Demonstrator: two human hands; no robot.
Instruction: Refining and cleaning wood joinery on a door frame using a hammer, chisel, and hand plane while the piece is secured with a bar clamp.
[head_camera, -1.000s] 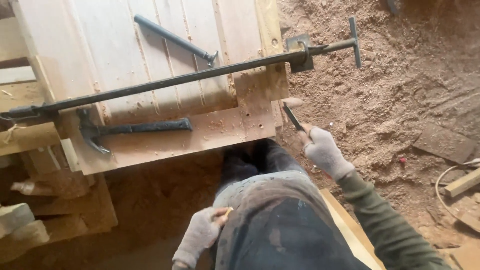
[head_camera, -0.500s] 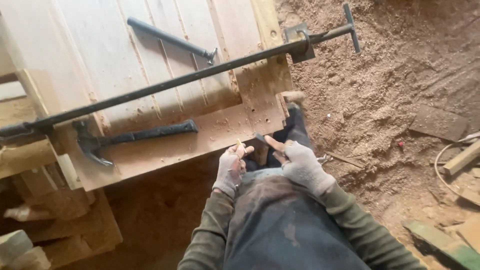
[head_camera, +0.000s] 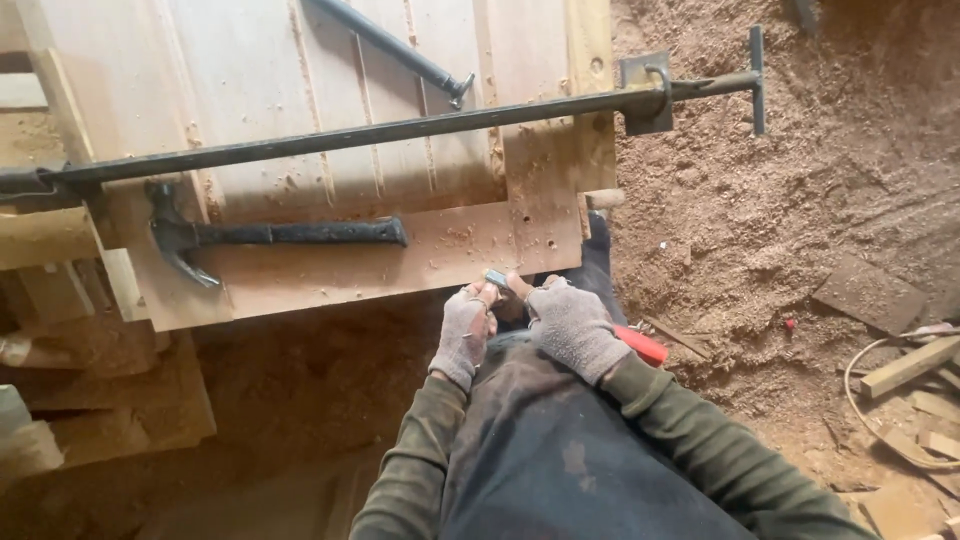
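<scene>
Sawdust floor | left hand (head_camera: 463, 330) and right hand (head_camera: 572, 325) pinch small blue-grey piece (head_camera: 496, 279) between fingertips

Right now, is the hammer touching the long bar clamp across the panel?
Apart. The head view shows the hammer lying on the wood panel below the long bar clamp, with a strip of bare wood between handle and bar; only its head end comes near.

Black hammer (head_camera: 270, 236) on wooden panel (head_camera: 330, 130), long bar clamp (head_camera: 380, 132) (across it), sawdust floor (head_camera: 800, 220), offcuts (head_camera: 905, 368)
</scene>
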